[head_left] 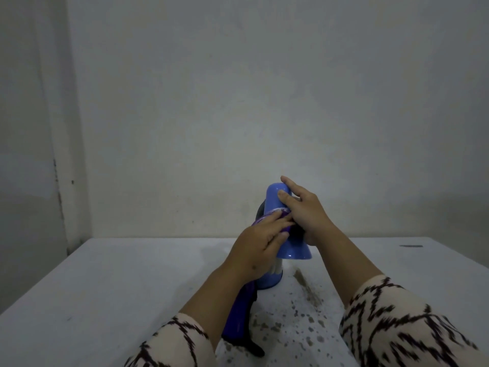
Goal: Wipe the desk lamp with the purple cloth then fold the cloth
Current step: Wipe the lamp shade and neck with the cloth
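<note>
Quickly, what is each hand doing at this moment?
Left hand: presses the purple cloth against the lamp shade, fingers straight.
Right hand: grips the lamp shade, holding it steady.

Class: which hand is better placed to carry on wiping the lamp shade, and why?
The left hand: its fingers already press the purple cloth against the blue lamp shade. The right hand holds the shade steady and has no cloth.
</note>
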Demonstrator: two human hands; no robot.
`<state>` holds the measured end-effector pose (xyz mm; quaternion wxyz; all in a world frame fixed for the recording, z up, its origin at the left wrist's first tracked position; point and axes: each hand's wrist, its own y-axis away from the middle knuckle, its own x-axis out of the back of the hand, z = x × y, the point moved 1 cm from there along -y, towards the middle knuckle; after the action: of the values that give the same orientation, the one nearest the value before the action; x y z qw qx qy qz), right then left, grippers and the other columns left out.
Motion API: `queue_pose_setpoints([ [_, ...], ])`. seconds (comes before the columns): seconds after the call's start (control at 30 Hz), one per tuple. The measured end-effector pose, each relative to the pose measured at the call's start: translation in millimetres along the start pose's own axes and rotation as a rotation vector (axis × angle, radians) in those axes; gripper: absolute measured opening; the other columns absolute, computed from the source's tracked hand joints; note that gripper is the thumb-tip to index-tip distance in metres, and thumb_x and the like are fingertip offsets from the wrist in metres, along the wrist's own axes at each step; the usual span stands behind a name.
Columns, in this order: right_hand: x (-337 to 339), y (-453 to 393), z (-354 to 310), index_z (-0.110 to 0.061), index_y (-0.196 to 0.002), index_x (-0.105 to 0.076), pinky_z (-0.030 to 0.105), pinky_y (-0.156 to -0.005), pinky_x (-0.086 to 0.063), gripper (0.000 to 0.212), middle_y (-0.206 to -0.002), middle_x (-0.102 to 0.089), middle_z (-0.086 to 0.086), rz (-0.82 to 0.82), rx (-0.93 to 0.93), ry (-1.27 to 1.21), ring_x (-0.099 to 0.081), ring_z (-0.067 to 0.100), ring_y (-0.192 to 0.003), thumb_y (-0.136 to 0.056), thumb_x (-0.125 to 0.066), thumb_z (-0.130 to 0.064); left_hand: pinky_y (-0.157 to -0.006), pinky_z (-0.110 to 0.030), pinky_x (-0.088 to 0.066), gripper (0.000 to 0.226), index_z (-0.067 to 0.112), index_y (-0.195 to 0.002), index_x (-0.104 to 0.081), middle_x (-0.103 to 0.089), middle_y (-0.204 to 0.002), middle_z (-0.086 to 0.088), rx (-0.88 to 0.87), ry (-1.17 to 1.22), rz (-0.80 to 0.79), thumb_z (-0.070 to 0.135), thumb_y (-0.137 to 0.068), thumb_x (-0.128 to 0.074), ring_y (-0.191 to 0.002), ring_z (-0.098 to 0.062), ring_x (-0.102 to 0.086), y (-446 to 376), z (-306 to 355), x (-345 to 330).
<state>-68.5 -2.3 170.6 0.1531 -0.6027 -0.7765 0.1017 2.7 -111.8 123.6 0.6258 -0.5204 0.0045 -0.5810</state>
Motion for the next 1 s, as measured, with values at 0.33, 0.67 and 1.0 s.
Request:
queue_pose_setpoints([
  [0.33, 7.1, 3.1, 15.6, -0.034, -0.127, -0.039, 0.029, -0.072, -0.049, 0.031, -0.118, -0.055, 0.004, -0.063, -0.044, 0.047, -0.059, 0.015, -0.094, -0.097, -0.04, -0.028, -0.109, -0.007, -0.02, 0.042, 0.025, -0.138, -0.031, -0.026, -0.14, 0.024, 0.076, 0.186, 0.138, 0.016, -0.098, -0.039, -0.134, 0.008, -0.022, 7.8, -12.1, -3.7],
  [0.67, 17.5, 8.9, 28.8, -0.048, -0.141, -0.013, 0.046, -0.101, -0.043, 0.051, -0.145, -0.031, -0.008, -0.22, -0.01, 0.181, -0.049, 0.02, -0.118, -0.095, -0.034, -0.047, -0.092, -0.002, -0.036, 0.039, 0.033, -0.135, -0.036, -0.043, -0.136, 0.018, 0.314, 0.435, 0.228, 0.021, -0.098, -0.04, -0.122, 0.002, -0.044, 13.4, -26.4, -10.9],
  [1.0, 11.6, 7.3, 28.4, -0.046, -0.143, -0.008, 0.045, -0.108, -0.035, 0.051, -0.152, -0.022, -0.009, -0.181, 0.019, 0.219, -0.038, 0.019, -0.129, -0.096, -0.029, -0.047, -0.1, 0.0, -0.026, 0.039, 0.04, -0.128, -0.036, -0.035, -0.138, 0.025, 0.151, 0.34, 0.217, 0.017, -0.098, -0.04, -0.128, 0.013, -0.032, 28.5, -20.1, -9.5],
])
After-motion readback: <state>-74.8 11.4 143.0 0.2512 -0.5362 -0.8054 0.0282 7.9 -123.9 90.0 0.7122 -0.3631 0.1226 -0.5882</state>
